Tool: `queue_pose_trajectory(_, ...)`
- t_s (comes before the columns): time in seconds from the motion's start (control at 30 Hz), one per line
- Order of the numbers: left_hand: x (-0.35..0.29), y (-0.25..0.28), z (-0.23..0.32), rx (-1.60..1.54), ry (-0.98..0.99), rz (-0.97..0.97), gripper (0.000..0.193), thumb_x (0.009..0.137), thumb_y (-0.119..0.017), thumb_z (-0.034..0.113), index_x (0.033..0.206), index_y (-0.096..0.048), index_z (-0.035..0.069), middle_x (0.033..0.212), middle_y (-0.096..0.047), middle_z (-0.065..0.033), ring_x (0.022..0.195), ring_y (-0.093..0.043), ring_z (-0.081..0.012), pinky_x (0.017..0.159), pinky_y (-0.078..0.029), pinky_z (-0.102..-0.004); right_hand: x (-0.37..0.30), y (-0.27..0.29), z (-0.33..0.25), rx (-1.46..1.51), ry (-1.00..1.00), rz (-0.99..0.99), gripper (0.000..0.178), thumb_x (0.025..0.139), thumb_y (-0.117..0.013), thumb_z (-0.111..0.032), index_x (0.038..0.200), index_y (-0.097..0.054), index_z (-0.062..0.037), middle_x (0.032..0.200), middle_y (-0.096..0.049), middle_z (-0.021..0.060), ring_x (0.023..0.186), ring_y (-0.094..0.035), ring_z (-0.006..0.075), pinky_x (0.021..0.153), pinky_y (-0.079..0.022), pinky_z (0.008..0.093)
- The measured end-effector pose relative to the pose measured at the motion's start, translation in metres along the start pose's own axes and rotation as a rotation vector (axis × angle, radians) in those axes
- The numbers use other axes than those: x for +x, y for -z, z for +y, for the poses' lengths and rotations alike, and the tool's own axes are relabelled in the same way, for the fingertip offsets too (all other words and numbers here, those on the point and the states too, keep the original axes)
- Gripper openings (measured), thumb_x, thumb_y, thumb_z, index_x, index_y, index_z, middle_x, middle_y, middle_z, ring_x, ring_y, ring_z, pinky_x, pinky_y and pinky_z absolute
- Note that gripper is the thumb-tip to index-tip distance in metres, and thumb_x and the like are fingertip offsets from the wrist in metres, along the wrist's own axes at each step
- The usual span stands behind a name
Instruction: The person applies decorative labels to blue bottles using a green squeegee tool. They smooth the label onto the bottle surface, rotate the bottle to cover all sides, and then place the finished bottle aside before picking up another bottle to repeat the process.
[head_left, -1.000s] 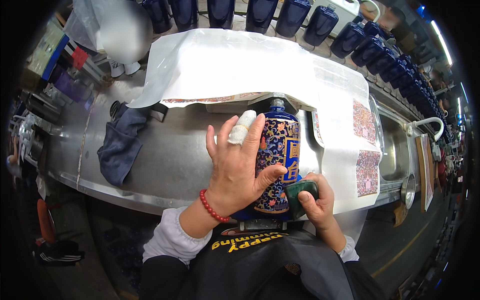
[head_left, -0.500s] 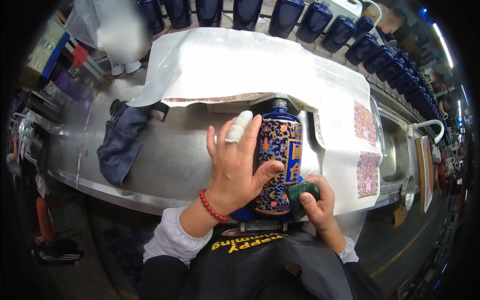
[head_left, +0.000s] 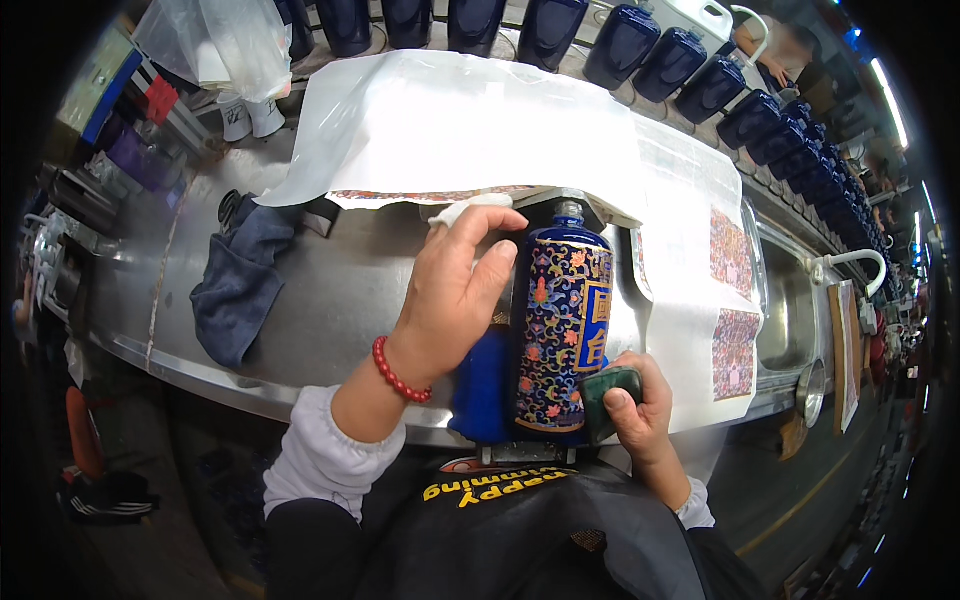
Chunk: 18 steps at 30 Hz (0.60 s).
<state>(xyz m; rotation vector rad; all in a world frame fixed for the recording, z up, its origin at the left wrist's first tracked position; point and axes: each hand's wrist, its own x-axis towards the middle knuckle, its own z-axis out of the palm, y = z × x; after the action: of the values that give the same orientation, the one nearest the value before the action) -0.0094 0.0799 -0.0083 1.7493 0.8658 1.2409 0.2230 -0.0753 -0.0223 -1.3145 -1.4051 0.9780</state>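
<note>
A dark blue bottle with a colourful floral decal and a clear neck lies in front of me, its neck pointing away. My left hand hovers just left of the bottle's upper part. Its thumb and forefinger are apart with nothing between them; one finger has a white wrap, and a red bead bracelet circles the wrist. My right hand grips a flat dark green scraper against the bottle's lower right side. A bright blue cloth or pad sits along the bottle's lower left.
White decal sheets cover the back of the steel counter. A dark grey cloth lies at left, near white cups. A row of plain blue bottles curves along the back. At right is a sink.
My left hand has come off the bottle's decal and moved up and left, uncovering more of the pattern. The bottle has turned slightly. My right hand stays in place with the scraper.
</note>
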Motion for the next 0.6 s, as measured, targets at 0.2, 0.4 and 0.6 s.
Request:
queue_pose_trajectory(0.2,0.01,0.002,-0.006,-0.161,0.193,-0.119,0.017,0.101,-0.056,0.01,0.112,-0.064,-0.001,0.102,-0.065,-0.002,0.095,-0.056,-0.0087,0.086,-0.047,-0.0248,0.0,-0.001,-0.001,0.017,-0.021,0.011,0.03,0.096,-0.07,-0.026,0.105,-0.06,0.0003,0.089,-0.063,0.0081,0.079,-0.058,0.0147,0.073,-0.046,0.028)
queue_pose_trajectory(0.4,0.031,0.005,-0.019,-0.391,0.378,-0.226,0.01,0.1,-0.063,0.014,0.101,-0.063,0.004,0.093,-0.059,0.0042,0.085,-0.049,-0.0036,0.076,-0.043,-0.021,0.0,0.002,0.001,-0.004,-0.056,0.001,0.032,0.094,-0.071,-0.028,0.105,-0.06,-0.0002,0.09,-0.062,0.0084,0.081,-0.057,0.0159,0.074,-0.045,0.0285)
queue_pose_trajectory(0.6,0.038,0.011,-0.023,-0.484,0.445,-0.351,0.009,0.098,-0.065,0.015,0.099,-0.063,0.006,0.093,-0.059,0.0043,0.086,-0.05,-0.0042,0.078,-0.043,-0.0214,0.002,0.003,0.001,-0.039,-0.027,-0.002,0.033,0.094,-0.071,-0.029,0.105,-0.06,-0.0002,0.09,-0.062,0.0086,0.08,-0.056,0.0164,0.074,-0.045,0.0291)
